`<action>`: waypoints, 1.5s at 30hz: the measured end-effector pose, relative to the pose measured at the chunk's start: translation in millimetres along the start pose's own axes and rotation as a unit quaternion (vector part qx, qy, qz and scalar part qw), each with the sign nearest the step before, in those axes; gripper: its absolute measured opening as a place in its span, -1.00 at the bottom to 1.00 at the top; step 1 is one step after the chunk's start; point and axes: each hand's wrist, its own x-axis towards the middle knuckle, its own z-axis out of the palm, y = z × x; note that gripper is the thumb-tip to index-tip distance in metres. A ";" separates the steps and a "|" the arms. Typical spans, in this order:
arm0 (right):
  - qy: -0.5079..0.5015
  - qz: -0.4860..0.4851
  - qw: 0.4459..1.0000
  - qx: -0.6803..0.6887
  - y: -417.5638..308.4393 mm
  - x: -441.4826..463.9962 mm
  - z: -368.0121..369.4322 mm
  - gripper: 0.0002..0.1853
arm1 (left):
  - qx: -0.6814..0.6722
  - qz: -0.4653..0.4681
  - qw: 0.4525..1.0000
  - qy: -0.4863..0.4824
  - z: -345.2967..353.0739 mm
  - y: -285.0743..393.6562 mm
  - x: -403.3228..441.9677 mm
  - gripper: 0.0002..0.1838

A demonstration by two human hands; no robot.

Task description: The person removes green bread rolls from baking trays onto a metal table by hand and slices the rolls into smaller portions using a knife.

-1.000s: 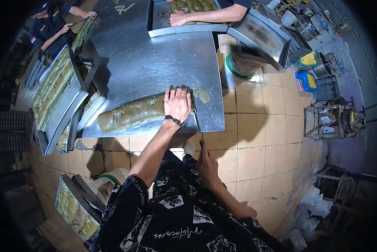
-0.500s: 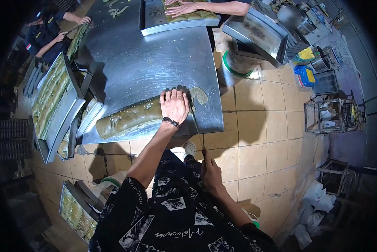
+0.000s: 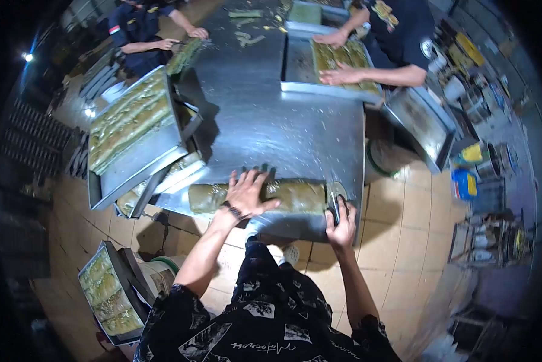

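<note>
A long, flat loaf (image 3: 301,196) with a greenish-brown top lies along the near edge of the steel table (image 3: 241,120). My left hand (image 3: 247,194) rests palm down on the left part of the loaf, its fingers spread and the thumb out to the right. My right hand (image 3: 341,224) is at the loaf's right end, closed around the knife, which is mostly hidden by the fingers. Beside that end, just beyond my right fingertips, a thin end slice (image 3: 337,188) lies on the table.
Stacked trays of greenish loaves (image 3: 132,123) stand at the table's left. Across the table, one person's hands press loaves in a metal tray (image 3: 298,63); another person works at the far left. An empty tray (image 3: 420,123) sits right of the table; another filled tray (image 3: 109,295) stands low left.
The view has turned, and the loaf now lies straighter across it. My left hand has shifted from the loaf's right end toward its left part. My right hand has come up to the right end.
</note>
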 end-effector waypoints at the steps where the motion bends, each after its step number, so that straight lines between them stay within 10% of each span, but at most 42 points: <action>1: -0.032 -0.006 0.999 -0.024 -1.7 20.2 4.5 -0.46 | 0.017 -0.019 0.999 -0.033 -16.4 -19.5 -13.2 0.12; 8: -0.103 -0.182 0.976 0.068 33.7 163.7 71.6 -0.73 | 0.137 0.023 0.990 -0.004 -5.8 -85.5 -59.9 0.18; 12: -0.250 -0.082 0.965 0.001 -60.5 275.2 75.1 -0.70 | 0.090 -0.021 0.994 0.051 -8.8 -75.7 -67.6 0.04; 16: -0.054 0.052 0.950 0.302 -169.6 315.6 60.6 -0.62 | 0.088 -0.107 0.986 0.088 -0.6 -68.0 -70.4 0.10; 19: 0.047 -0.148 0.955 0.252 -163.2 311.0 67.9 -0.65 | 0.069 -0.247 0.961 0.100 10.1 -39.2 -73.8 0.15; 23: -0.034 -0.104 0.978 0.175 -126.6 212.2 32.5 -0.69 | -0.089 -0.388 0.917 -0.023 14.7 7.7 -70.4 0.34; 29: -0.094 0.071 0.992 0.041 -27.8 54.6 -10.5 -0.68 | -0.494 -0.063 0.864 -0.071 54.8 55.1 -53.9 0.24; 31: -0.039 0.083 0.996 -0.012 -5.8 30.6 -26.0 -0.71 | -0.334 0.026 0.935 -0.117 35.7 66.5 -35.7 -0.13; 34: -0.009 0.148 0.989 0.017 35.8 8.8 -32.4 -0.68 | -0.183 -0.219 0.958 -0.002 3.2 45.8 2.3 -0.30; 35: -0.011 0.164 0.985 0.046 51.0 2.6 -33.2 -0.66 | -0.106 -0.174 0.927 0.315 23.5 22.1 23.9 -0.39; 36: -0.009 0.174 0.982 0.078 30.5 0.0 -40.9 -0.55 | -0.012 -0.170 0.917 0.361 18.7 -6.3 46.3 -0.38; 41: -0.021 0.279 0.919 0.277 8.5 -15.8 -10.4 -0.42 | -0.207 -0.195 0.949 0.135 32.2 -117.4 107.9 -0.13; 45: 0.004 0.122 0.978 0.169 6.7 8.2 -14.5 -0.41 | -0.171 -0.236 0.949 0.120 15.5 -116.6 50.3 -0.31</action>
